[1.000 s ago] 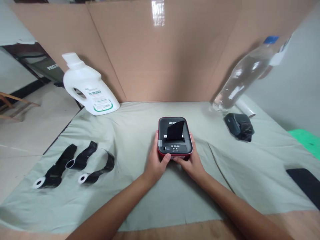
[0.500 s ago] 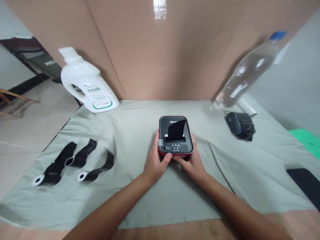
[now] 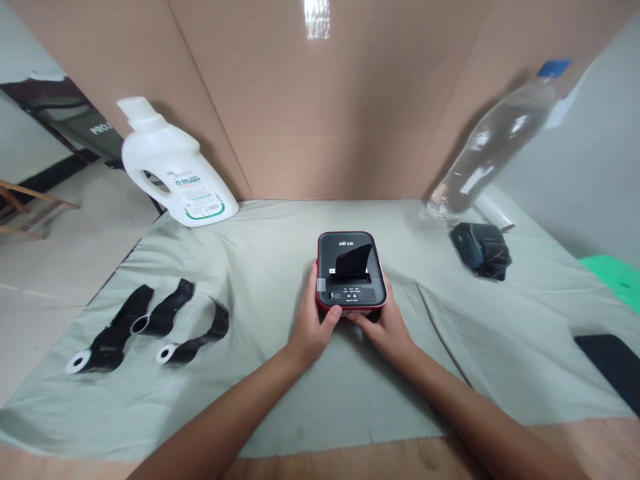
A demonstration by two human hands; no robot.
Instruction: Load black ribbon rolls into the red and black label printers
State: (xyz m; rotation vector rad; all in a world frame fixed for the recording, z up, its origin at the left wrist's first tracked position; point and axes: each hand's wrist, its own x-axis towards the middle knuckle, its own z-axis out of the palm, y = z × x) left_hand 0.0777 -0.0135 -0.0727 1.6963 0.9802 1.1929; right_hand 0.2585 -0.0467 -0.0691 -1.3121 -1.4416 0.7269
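Observation:
A small black label printer [image 3: 345, 293] with a red rim sits at the middle of the cloth-covered table. A strip of glossy black ribbon [image 3: 353, 261] sticks up from the slot in its top. My left hand [image 3: 313, 320] grips the printer's left side, its thumb on the front edge. On the other side my right hand [image 3: 387, 327] is wrapped round the right side and front corner. The fingers of both hands are partly hidden behind and under the printer.
Several partly unrolled black ribbon rolls [image 3: 107, 357] lie at the left. A white detergent bottle [image 3: 175, 167] stands at the back left, a clear bottle [image 3: 500, 147] at the back right. Further right are a black wrapped object [image 3: 480, 250] and a dark phone-like slab [image 3: 607, 367]. Cardboard [image 3: 320, 120] walls the back.

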